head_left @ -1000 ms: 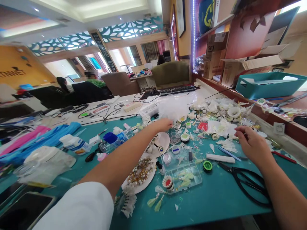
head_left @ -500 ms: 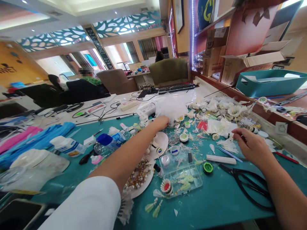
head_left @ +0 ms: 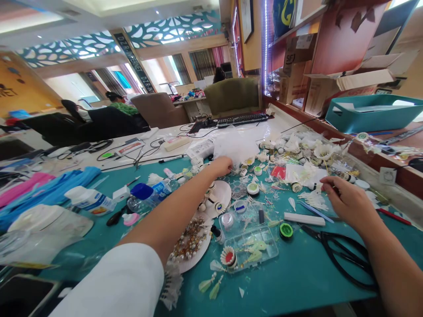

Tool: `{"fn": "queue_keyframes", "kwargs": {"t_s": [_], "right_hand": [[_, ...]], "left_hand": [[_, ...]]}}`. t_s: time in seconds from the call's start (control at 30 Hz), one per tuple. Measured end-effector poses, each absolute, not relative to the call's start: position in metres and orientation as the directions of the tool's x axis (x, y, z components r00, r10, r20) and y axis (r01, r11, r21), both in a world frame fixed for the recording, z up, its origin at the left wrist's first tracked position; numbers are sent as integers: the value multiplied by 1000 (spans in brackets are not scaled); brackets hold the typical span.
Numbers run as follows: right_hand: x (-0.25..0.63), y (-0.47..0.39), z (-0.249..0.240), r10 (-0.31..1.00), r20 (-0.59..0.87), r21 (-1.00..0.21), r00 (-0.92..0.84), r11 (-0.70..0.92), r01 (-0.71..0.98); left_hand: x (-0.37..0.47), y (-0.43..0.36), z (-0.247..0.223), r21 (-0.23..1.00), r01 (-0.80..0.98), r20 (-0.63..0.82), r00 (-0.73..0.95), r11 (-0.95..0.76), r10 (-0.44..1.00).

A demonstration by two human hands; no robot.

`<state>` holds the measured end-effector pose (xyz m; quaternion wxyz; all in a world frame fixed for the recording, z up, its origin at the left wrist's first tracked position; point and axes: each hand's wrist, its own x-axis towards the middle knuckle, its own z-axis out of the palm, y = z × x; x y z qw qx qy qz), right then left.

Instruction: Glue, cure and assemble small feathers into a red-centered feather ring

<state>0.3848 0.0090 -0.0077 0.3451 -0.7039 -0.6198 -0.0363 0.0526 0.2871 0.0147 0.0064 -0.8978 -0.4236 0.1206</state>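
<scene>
My left hand (head_left: 223,165) reaches far across the table to the near edge of a crumpled white plastic bag (head_left: 235,145). Its fingers point down and are mostly hidden, so I cannot see what they touch. On the right, my right hand (head_left: 340,196) hovers low with loosely bent fingers and a gap between them; nothing shows in its grasp. Close to its fingertips lie white feather pieces (head_left: 314,200) and a shuttlecock (head_left: 296,187). Below my left forearm, a white plate (head_left: 198,255) carries beads, and a clear compartment box (head_left: 251,248) holds pale green pieces.
Black scissors (head_left: 343,255) lie under my right forearm, near a white bar (head_left: 304,219) and blue tweezers (head_left: 315,211). Bottles (head_left: 145,193) stand left of my left arm. Shuttlecocks and scraps crowd the back right, before a teal basket (head_left: 373,116). People sit in the background.
My left hand has shifted very slightly toward me and left at the plastic bag's edge. My right hand stays almost where it was.
</scene>
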Motion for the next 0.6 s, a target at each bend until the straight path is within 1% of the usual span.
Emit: {"fn": "queue_keyframes", "kwargs": {"t_s": [0.23,0.43,0.6], "right_hand": [[386,10,-10,845,489,-433,214,22,901],[385,10,-9,856,478,-431,198,32,902],[386,11,-10,875,457,-413,163,46,910]], "left_hand": [[53,291,27,-83,744,-203,638,-663,742],[52,286,28,-104,727,-248,642,-679,725],[51,281,25,-137,717,-319,622,-684,715]]}}
